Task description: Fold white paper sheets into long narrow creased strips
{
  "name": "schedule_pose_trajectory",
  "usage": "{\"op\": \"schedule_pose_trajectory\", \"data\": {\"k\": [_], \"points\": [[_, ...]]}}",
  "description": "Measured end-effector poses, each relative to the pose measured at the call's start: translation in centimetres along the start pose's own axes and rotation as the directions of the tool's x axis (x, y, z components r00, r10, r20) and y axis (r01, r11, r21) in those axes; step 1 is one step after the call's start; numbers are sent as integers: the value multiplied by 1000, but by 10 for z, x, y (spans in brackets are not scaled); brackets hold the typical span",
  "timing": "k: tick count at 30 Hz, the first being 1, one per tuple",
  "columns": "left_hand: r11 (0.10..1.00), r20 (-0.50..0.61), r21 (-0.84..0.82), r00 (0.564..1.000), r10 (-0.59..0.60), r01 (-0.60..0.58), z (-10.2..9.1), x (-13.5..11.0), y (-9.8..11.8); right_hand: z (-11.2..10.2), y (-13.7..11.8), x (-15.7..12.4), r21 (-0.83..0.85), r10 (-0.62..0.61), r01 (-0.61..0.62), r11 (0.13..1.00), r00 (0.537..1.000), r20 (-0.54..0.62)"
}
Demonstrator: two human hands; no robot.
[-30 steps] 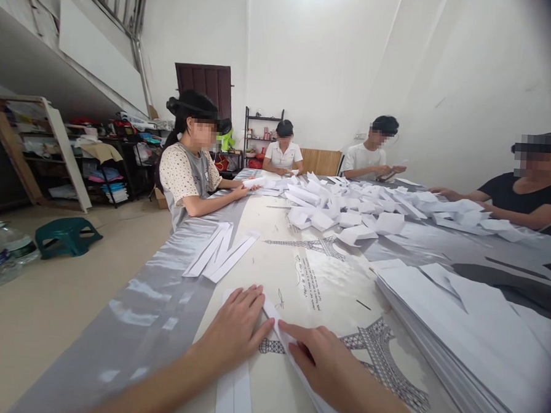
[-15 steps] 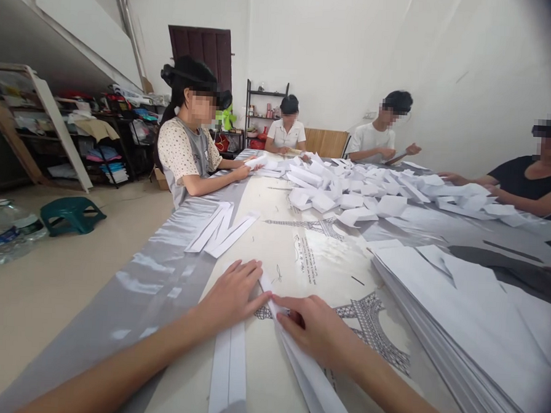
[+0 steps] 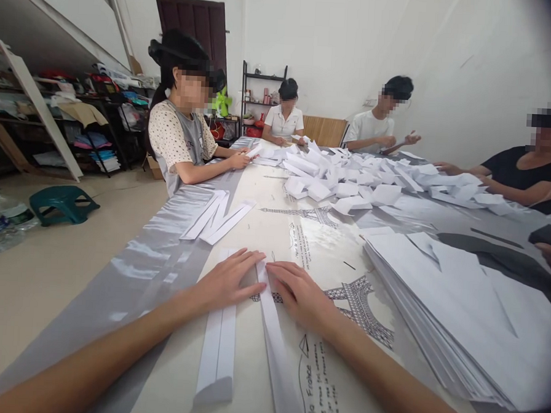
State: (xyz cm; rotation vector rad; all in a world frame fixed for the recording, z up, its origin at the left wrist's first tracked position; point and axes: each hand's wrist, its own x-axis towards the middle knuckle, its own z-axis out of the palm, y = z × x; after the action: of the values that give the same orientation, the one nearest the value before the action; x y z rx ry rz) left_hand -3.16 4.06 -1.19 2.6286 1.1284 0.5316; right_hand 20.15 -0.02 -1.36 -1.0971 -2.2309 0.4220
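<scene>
A narrow folded strip of white paper [image 3: 275,348] runs lengthwise toward me on the table, between my hands. My left hand [image 3: 230,281] lies flat with its fingers stretched out, fingertips at the strip's far end and thumb against its left edge. Beneath that palm passes a second folded paper [image 3: 217,351] with a crease down its middle. From the other side, my right hand [image 3: 299,291] has its fingers together and bent at the strip's far right edge; its thumb is partly hidden.
A thick stack of white sheets [image 3: 454,314] lies at the right. Folded strips [image 3: 219,219] rest farther left, and a heap of folded paper pieces [image 3: 341,179] covers the far table. Several people sit around it. A green stool [image 3: 63,204] stands on the floor.
My right hand has slid away from me along the strip to its far end. The strip now lies narrower and straighter. The whole view has shifted slightly.
</scene>
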Motion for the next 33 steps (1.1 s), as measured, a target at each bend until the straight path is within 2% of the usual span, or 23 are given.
{"op": "schedule_pose_trajectory", "data": {"k": [6, 12, 15, 21, 26, 33], "points": [[999, 23, -47, 999, -26, 27, -3, 0, 4, 4, 1, 0, -213, -92, 99, 972, 995, 47], [997, 17, -81, 1000, -13, 14, -6, 1, 7, -4, 5, 27, -268, -194, 236, 934, 966, 173], [997, -1, -72, 1000, -1, 1, -7, 2, 8, -5, 10, 38, -285, -254, 301, 910, 948, 191], [998, -13, -57, 1000, 21, -22, -8, 1, 7, 4, 18, 32, -149, -224, 228, 962, 974, 44], [998, -38, -47, 999, 37, -39, -7, 2, 6, 3, 17, 29, -105, -198, 201, 974, 980, 35], [1000, -35, -1, 999, 6, -6, -6, 0, 9, 7, 20, 30, -107, -195, 195, 975, 981, 13]]}}
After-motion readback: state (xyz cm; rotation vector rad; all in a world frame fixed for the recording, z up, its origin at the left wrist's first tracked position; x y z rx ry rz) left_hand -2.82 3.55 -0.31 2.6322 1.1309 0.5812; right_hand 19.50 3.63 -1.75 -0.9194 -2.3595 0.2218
